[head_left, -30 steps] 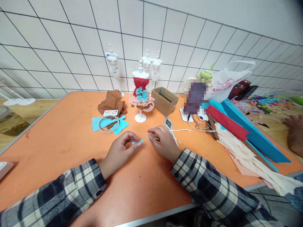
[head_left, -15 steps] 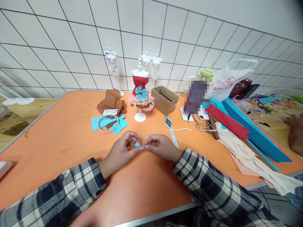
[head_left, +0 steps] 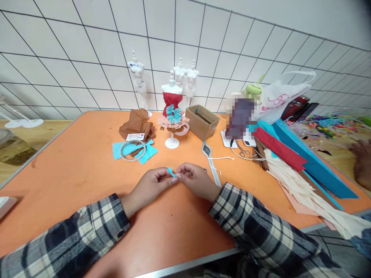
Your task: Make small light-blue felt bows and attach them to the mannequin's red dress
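A small piece of blue crepe paper point(head_left: 171, 172) is pinched between both hands above the orange table point(head_left: 87, 170). My left hand point(head_left: 150, 186) grips it with thumb and fingers from the left. From the right, my right hand point(head_left: 197, 180) pinches the same piece, its fingertips meeting those of the left. Beyond the hands stands a small mannequin point(head_left: 171, 90) in a red bodice and a ruffled pink and brown skirt, with a blue paper bow point(head_left: 174, 114) at its waist. Part of the paper is hidden by my fingers.
Brown crepe paper point(head_left: 135, 123), a roll of tape point(head_left: 121, 150) and blue scraps point(head_left: 150, 154) lie left of the mannequin. A cardboard box point(head_left: 203, 125), scissors point(head_left: 245, 152) and coloured paper strips point(head_left: 281, 150) are right. Another person's hand point(head_left: 362, 162) rests at far right.
Both hands have shifted slightly, and the blue paper now points up more between the fingertips. The small grey item beyond the fingers is mostly covered by my right hand.
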A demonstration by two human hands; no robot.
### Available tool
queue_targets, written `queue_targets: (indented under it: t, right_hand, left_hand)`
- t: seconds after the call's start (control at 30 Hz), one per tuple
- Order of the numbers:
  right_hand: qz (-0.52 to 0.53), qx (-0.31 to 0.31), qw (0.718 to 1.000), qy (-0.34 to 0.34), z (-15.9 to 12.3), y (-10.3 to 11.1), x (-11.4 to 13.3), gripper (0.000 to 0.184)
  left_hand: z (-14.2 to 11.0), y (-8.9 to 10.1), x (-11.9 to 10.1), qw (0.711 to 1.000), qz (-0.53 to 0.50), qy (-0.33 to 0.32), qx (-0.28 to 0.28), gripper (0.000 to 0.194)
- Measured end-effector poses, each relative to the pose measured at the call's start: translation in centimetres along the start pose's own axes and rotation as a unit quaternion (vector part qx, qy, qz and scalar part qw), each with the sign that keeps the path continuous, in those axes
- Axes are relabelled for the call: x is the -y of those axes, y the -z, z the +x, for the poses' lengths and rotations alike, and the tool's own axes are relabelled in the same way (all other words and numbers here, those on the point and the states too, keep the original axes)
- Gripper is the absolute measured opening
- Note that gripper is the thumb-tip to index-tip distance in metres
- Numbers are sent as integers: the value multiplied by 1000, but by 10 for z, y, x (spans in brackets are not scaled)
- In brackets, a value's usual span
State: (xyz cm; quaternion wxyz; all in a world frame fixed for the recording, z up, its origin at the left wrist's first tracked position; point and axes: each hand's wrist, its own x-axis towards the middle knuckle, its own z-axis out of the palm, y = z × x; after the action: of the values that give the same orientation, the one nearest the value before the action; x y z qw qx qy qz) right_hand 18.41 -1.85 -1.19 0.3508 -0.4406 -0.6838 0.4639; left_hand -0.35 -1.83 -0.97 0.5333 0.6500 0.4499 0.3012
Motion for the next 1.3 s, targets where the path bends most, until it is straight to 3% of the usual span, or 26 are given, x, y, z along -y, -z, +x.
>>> queue_targets:
  t: [0.13, 0.27, 0.37, 0.57, 0.83, 1.13, 1.3]
  right_hand:
    - [-107, -23, 992, 56, -1, 5, 3, 7]
    - [-152, -24, 984, 88, -1, 10, 5, 4]
    - [-143, -18, 987, 66, -1, 10, 4, 5]
    - [-22, 5, 999, -30, 0, 5, 0, 22]
    - [-20, 28, 996, -85, 2, 15, -1, 21]
    - [-89, 43, 993, -56, 0, 17, 3, 16]
    - [-126, 48, 990, -30, 0, 19, 3, 11]
  left_hand:
    - [0, 1, 3, 1000, 19, -4, -9, 31]
    - [0, 3, 1, 999, 45, -29, -5, 30]
    - [-1, 4, -2, 994, 86, -62, 5, 30]
    - [-2, 5, -3, 993, 90, -79, 12, 28]
    - [-3, 9, -3, 977, 184, -112, 12, 26]
    - [-1, 8, 0, 980, 185, -78, 2, 24]
    - [0, 6, 0, 981, 167, -92, 42, 24]
